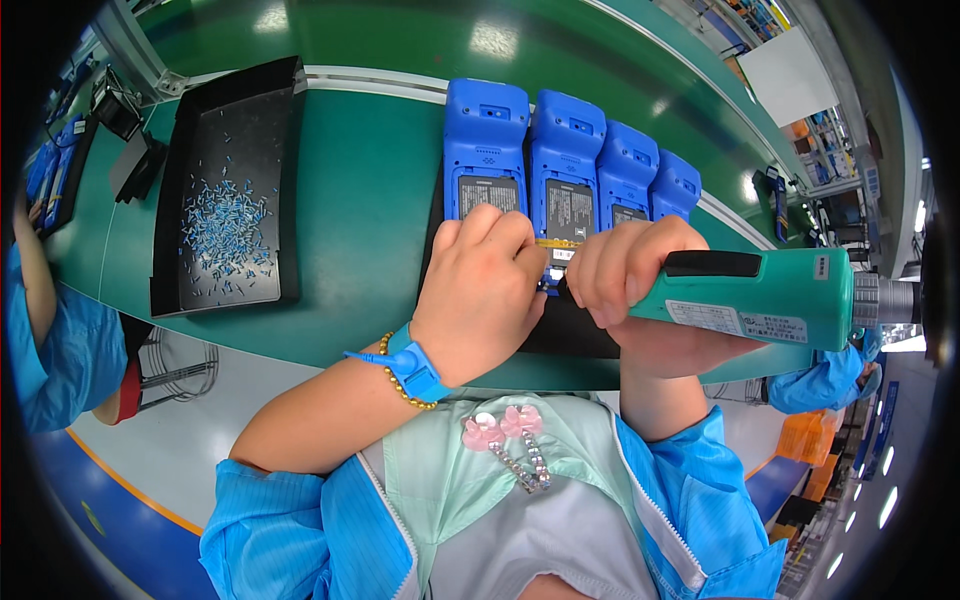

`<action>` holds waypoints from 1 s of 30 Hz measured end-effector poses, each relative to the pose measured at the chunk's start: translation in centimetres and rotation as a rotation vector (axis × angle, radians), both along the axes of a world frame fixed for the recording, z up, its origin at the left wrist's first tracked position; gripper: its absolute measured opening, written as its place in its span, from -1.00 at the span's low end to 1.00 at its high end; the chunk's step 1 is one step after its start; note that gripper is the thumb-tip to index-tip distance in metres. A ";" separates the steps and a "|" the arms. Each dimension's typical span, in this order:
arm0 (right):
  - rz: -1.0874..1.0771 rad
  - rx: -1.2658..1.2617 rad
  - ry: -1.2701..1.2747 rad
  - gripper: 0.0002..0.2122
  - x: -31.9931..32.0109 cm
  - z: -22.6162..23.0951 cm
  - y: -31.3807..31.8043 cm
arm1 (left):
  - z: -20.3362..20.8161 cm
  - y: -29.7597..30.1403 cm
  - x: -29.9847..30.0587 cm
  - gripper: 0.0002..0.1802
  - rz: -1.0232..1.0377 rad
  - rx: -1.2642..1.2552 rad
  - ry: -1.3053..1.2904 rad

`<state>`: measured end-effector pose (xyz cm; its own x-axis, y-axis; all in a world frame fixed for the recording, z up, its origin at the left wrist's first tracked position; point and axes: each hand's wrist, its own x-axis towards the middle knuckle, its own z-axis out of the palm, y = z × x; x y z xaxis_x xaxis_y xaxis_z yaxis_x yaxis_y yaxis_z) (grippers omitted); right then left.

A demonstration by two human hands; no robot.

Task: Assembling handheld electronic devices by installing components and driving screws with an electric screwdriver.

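One wide, round view from up on a head, looking down, close over the two hands (480, 290), chest (545, 530) nearest, green bench (365, 200) just past it, straight edges looking bent

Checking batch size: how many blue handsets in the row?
4, left to right: first handset above the left hand; second handset above the gap between hands; third handset and fourth handset above the right hand. Hands could hide more.
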<state>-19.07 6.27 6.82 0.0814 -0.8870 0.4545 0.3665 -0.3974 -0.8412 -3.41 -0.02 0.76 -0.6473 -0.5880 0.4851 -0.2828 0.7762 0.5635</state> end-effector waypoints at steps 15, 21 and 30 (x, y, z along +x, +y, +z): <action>-0.079 0.011 0.029 -0.51 0.5 0.2 0.1 | 0.0 -0.1 0.0 -0.73 -0.006 0.011 0.004; -0.084 -0.001 0.049 -0.64 0.8 -0.1 0.1 | -0.2 -0.2 0.0 -0.73 -0.004 0.009 -0.004; -0.107 -0.086 0.109 -0.72 1.2 -0.5 -0.2 | -0.1 -0.1 0.0 -0.73 -0.003 0.019 0.009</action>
